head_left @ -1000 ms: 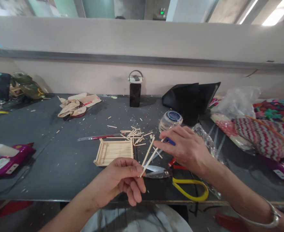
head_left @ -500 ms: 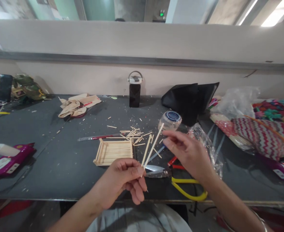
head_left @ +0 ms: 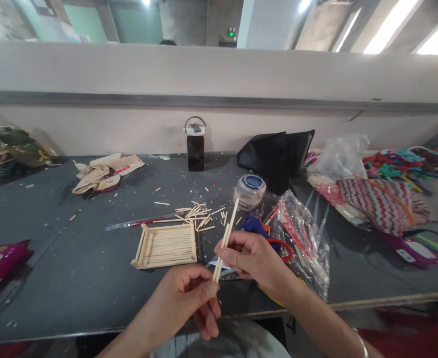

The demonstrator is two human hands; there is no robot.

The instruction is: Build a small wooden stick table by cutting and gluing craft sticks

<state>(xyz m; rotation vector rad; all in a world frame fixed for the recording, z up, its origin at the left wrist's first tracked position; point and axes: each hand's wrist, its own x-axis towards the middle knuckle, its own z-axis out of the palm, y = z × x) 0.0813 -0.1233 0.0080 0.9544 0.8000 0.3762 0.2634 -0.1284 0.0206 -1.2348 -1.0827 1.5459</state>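
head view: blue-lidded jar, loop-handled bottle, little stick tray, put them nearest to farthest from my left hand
1. Stick tray, just beyond your left hand, to its left.
2. Blue-lidded jar, farther out, to the right.
3. Loop-handled bottle, back by the wall.

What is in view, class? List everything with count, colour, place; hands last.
Table: one, grey, beneath
Stick tray: one, cream, centre left
Loose sticks: many, cream, beyond tray
Held sticks: at least two, cream, between hands
Jar: one, clear, blue lid, centre
Handled container: one, black and white, by wall
Bag: one, black, back right
Cloth: one, beige, back left
Tool: one, blue, beyond right hand
Plastic wrapping: one, clear, right
Striped textile: one, pink and grey, right
Objects: two, purple, either side
Left hand: one, bare, centre
Right hand: one, bare, centre
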